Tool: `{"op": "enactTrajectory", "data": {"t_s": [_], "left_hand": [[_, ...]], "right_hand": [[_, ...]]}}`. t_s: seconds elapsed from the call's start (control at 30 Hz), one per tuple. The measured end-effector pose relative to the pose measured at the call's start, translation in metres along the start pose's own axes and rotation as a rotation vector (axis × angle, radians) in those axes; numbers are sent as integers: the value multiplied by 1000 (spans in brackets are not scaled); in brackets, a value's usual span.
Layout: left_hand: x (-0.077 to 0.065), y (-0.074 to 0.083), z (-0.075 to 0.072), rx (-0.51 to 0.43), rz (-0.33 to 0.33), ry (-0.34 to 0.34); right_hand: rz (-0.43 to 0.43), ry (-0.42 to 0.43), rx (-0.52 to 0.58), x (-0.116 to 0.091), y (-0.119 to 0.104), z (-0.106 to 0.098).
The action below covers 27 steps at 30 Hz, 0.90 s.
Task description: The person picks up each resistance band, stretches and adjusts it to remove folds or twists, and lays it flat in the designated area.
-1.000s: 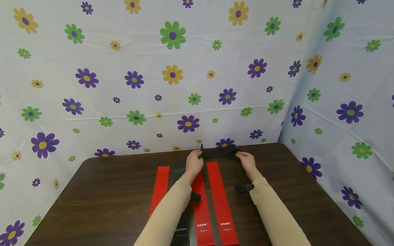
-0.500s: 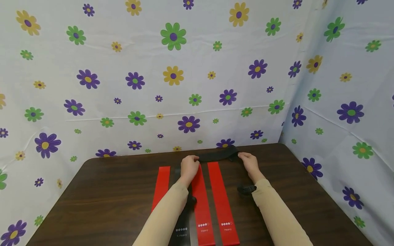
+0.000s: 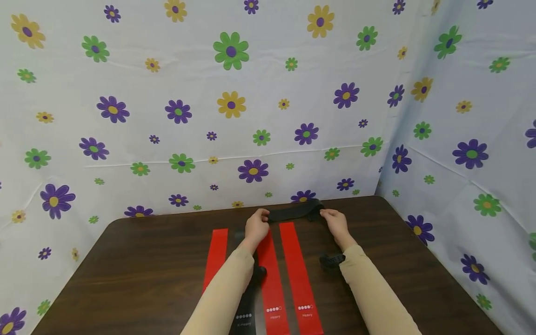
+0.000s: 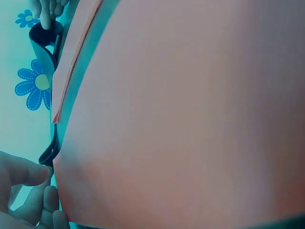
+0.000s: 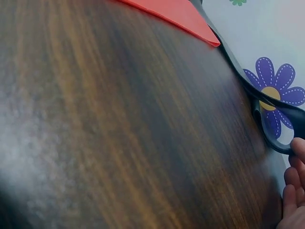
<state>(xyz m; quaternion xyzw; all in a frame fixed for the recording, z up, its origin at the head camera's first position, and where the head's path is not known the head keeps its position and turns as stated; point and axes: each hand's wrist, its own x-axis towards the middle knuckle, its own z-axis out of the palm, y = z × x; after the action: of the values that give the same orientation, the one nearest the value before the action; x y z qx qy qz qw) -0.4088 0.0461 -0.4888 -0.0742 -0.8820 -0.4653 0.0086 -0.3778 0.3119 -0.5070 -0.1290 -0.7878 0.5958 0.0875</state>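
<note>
A black resistance band (image 3: pixel 290 214) stretches sideways along the back edge of the table, curled into a loop at its right end. My left hand (image 3: pixel 257 228) pinches its left end between thumb and fingers, as the left wrist view also shows. At the right end, my right hand (image 3: pixel 336 226) pinches the looped part (image 5: pixel 296 125). Just in front lie red bands printed "Heavy": a middle one (image 3: pixel 274 284), a right one (image 3: pixel 300 279) and a left one (image 3: pixel 216 251). A flat black band (image 3: pixel 244 311) lies between the left two, partly hidden by my left arm.
The brown wooden table (image 3: pixel 138 270) meets a white flowered cloth (image 3: pixel 188 135) hanging behind it, with another cloth side (image 3: pixel 469 186) on the right. Dark wrist cameras, such as the right one (image 3: pixel 331 260), hang under the sleeves close over the table.
My left hand has moved left and a little nearer, drawing the black band's left end along; that end stood up before and now lies lower. My right hand stays nearly in place.
</note>
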Motion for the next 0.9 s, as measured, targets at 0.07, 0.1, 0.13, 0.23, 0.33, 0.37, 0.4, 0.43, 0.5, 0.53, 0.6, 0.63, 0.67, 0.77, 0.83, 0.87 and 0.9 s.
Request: {"op": "enactTrajectory", "data": {"t_s": [0.07, 0.1, 0.13, 0.23, 0.33, 0.37, 0.4, 0.43, 0.5, 0.53, 0.6, 0.63, 0.67, 0.77, 0.83, 0.87, 0.9], "left_hand": [[2, 0, 1, -4, -13, -12], [3, 0, 2, 1, -14, -15], [3, 0, 2, 10, -12, -18], [3, 1, 4, 40, 3, -22], [3, 1, 6, 76, 20, -30], [3, 0, 7, 89, 27, -36], [3, 0, 8, 102, 34, -42], [2, -1, 7, 112, 40, -44], [2, -2, 7, 128, 58, -48], [2, -2, 7, 129, 66, -49], [2, -2, 6, 119, 84, -37], [3, -2, 6, 109, 91, -28], [3, -2, 6, 104, 99, -14], [3, 0, 4, 100, 119, 43], [3, 1, 4, 105, 130, 80], [3, 2, 3, 108, 134, 94], [3, 3, 3, 106, 133, 101]], "right_hand": [[-7, 3, -2, -1, -1, 0], [-10, 7, -1, -1, -2, 0], [-11, 12, 4, -1, -2, 1], [-13, 16, 7, -2, -3, 1], [-7, 13, 2, -1, -2, 1], [-6, 10, -2, -1, -2, 1], [-4, 9, -5, 0, -2, 0], [-7, 8, -6, 0, -2, 1], [-10, 7, -6, 0, -2, 2], [-14, 8, -10, 0, -3, 3], [-17, 12, -15, 1, -3, 4], [-17, 18, -22, 1, -3, 4], [-14, 29, -32, 1, -3, 5], [11, 97, -59, 1, -2, 8], [34, 162, -72, 0, -2, 11], [41, 197, -80, 0, -2, 13], [50, 230, -81, 0, -2, 14]]}}
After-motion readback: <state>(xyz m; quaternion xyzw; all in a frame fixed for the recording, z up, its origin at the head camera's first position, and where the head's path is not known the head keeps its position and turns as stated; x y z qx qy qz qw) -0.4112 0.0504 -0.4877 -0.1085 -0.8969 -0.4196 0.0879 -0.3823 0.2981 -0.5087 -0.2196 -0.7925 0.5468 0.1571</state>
